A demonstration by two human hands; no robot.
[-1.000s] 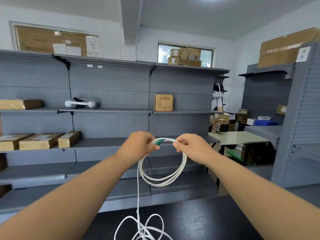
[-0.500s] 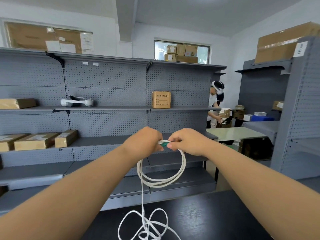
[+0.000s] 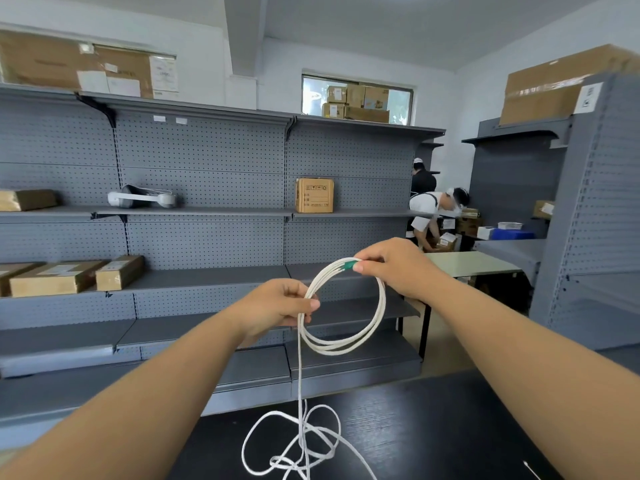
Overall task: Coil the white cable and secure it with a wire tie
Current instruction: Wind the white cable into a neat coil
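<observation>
The white cable point(image 3: 375, 317) forms a round coil of a few loops held up in front of me. My right hand point(image 3: 394, 268) pinches the coil's top, where a green connector end point(image 3: 349, 265) sticks out beside my thumb. My left hand point(image 3: 277, 308) grips the cable on the coil's left side, lower than the right hand. From the left hand one strand drops straight down to a loose tangle of cable point(image 3: 298, 441) lying on the black table point(image 3: 433, 427). A thin white wire tie point(image 3: 531, 470) lies at the table's lower right.
Grey pegboard shelving point(image 3: 207, 188) stands behind the table, with cardboard boxes point(image 3: 314, 195) and a white headset point(image 3: 142, 197) on it. A second shelf unit point(image 3: 588, 220) stands at the right. Two people point(image 3: 433, 211) work near a pale table point(image 3: 471, 265) at the back right.
My hands have moved apart: the right hand lifted the coil's top up and right, the left hand slid down the coil's left side. The coil now hangs open and wider.
</observation>
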